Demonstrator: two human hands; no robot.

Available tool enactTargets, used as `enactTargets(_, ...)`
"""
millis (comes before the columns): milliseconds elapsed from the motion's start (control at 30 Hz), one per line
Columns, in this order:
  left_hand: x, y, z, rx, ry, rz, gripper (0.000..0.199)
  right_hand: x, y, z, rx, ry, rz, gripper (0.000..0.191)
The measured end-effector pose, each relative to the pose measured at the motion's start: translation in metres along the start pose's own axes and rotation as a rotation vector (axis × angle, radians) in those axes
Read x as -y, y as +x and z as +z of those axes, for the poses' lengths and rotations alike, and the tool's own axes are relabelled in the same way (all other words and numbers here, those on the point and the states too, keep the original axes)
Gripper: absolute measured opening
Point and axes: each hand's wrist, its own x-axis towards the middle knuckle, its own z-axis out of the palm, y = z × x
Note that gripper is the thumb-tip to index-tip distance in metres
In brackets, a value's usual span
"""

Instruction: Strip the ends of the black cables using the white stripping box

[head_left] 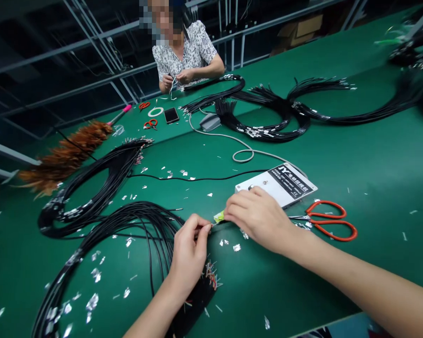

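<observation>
Left hand [190, 244] pinches a thin wire [215, 223] while right hand [255, 217] grips a yellow-green piece [219, 216] just beside it, likely steadying both

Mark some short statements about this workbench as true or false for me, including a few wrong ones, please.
The right hand holds a yellow-green piece. True.
The left hand is spread wide open. False: the left hand pinches a thin strand.
The large scissors have blue handles. False: the large scissors' handles are red.
The feather duster lies at the picture's right edge. False: the feather duster is on the left.
The person opposite wears a patterned top. True.
</observation>
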Motion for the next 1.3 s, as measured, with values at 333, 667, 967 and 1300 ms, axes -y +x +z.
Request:
enactTargets(333,0.008,0.006,0.009,-0.026,0.063,0.001,0.018,-0.01,0.011,0.006,0.289,-0.103,0.066,0.008)
enactTargets(667,0.009,0.01,0.017,-0.062,0.166,-0.001,0.018,-0.011,0.01,0.01,0.23,-0.157,0.017,0.016)
enactTargets(967,0.01,0.011,0.021,-0.061,0.205,-0.016,0.018,-0.009,0.01,0.005,0.275,-0.175,0.039,0.013)
enactTargets(1300,0.009,0.011,0.021,-0.068,0.221,-0.011,0.019,-0.004,0.009,0.0,0.271,-0.145,0.057,0.006)
